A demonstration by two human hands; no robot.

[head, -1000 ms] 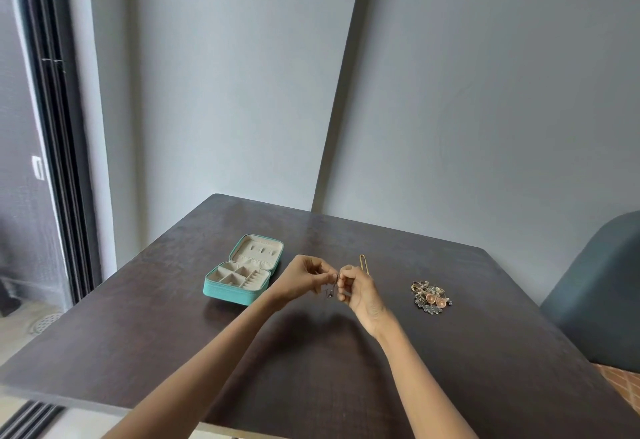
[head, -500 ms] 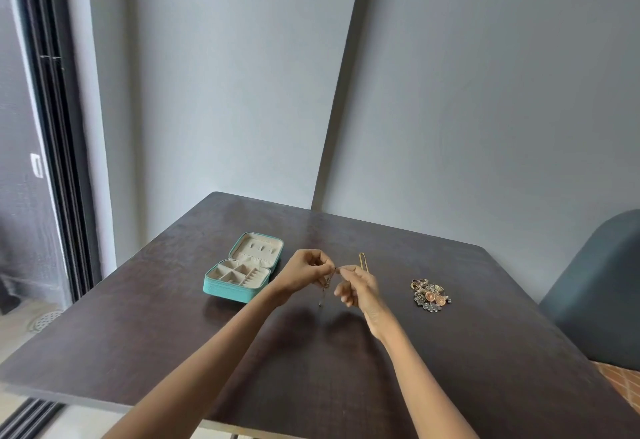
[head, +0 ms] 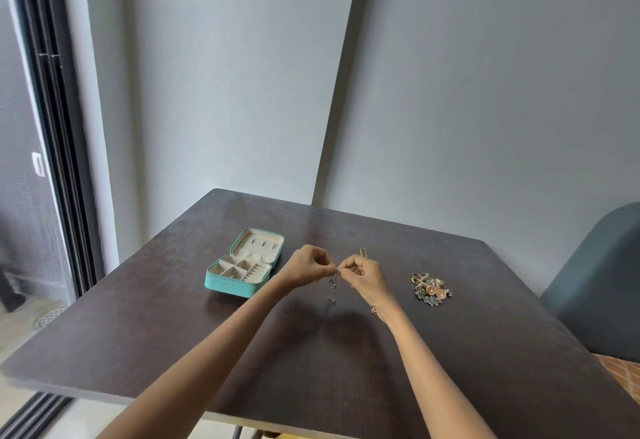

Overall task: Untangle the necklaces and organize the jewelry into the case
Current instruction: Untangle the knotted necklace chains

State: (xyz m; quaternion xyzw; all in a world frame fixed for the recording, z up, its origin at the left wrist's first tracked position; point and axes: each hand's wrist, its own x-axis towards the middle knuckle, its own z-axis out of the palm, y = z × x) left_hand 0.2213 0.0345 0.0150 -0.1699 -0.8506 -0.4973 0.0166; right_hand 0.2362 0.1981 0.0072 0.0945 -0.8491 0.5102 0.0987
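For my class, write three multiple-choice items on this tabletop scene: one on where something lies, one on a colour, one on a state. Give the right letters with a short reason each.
1. Where is the loose jewelry pile relative to the hands?
A. To their right
B. Inside the case
C. To their left

2. What colour is the outside of the jewelry case?
A. Red
B. Teal
C. Black

3. What state is the case in?
A. Zipped shut
B. Upside down
C. Open, lid laid back

Answers:
1 A: the pile lies on the table beyond the right hand.
2 B: its outer wall is teal.
3 C: the cream compartments show.

The left hand and right hand pinch a thin necklace between them.
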